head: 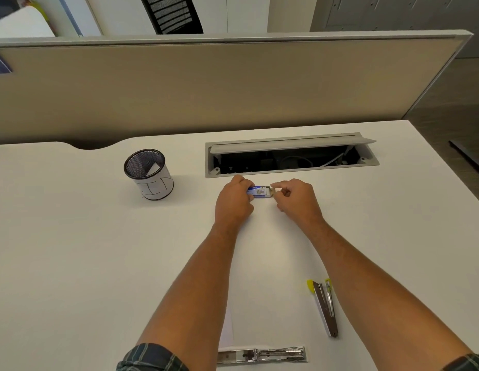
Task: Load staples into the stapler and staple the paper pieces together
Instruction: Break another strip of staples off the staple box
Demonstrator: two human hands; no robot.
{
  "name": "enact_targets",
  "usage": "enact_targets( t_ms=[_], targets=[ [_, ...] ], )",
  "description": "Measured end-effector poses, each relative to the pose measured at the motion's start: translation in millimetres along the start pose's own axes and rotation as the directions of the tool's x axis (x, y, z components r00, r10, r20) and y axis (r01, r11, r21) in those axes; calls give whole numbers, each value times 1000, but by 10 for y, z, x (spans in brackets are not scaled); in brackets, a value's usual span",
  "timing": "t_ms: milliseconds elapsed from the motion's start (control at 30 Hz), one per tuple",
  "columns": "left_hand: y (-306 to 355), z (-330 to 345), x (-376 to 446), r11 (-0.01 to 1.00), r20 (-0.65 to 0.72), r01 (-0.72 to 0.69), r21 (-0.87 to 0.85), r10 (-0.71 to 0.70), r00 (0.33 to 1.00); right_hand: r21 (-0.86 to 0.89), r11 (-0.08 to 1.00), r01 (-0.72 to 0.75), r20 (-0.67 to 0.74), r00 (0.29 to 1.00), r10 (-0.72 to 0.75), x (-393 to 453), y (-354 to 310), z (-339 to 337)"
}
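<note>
head view: staple box (257, 192) being opened, stapler (325, 307) not yet loaded.
left hand (234, 203) grips box, right hand (295, 195) pinches its inner tray; next, lift out a strip.

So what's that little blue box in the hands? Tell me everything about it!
The box is small, flat, blue and white, and looks like cardboard. It lies lengthwise between both hands, low over the white desk near the open cable hatch. The left hand grips its left end. Its right end is open, with a pale inner tray sticking out, pinched by the right hand.
</note>
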State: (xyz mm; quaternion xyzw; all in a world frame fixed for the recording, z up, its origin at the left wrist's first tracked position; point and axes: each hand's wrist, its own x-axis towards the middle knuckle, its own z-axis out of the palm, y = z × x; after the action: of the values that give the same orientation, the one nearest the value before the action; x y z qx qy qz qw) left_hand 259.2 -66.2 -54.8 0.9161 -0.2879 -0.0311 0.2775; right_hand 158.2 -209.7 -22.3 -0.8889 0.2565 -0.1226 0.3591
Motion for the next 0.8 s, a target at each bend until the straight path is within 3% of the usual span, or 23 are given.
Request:
enact_targets(
  t_ms=[100,267,533,800],
  targets=[
    [1,7,-2,1000,-1,0,-5,0,1000,-46,999,11,21,1000,-10,20,-29,56],
    [-2,-3,-2,1000,-7,-6,-17,6,1000,34,999,-37,25,999,36,46,-34,22],
    [3,-14,-9,1000,13,1,-12,-1,1000,138,971,-197,6,980,198,10,-9,29],
    [4,-15,-6,1000,8,3,-21,-3,1000,125,986,-113,-25,993,117,-98,8,38]
  ],
)
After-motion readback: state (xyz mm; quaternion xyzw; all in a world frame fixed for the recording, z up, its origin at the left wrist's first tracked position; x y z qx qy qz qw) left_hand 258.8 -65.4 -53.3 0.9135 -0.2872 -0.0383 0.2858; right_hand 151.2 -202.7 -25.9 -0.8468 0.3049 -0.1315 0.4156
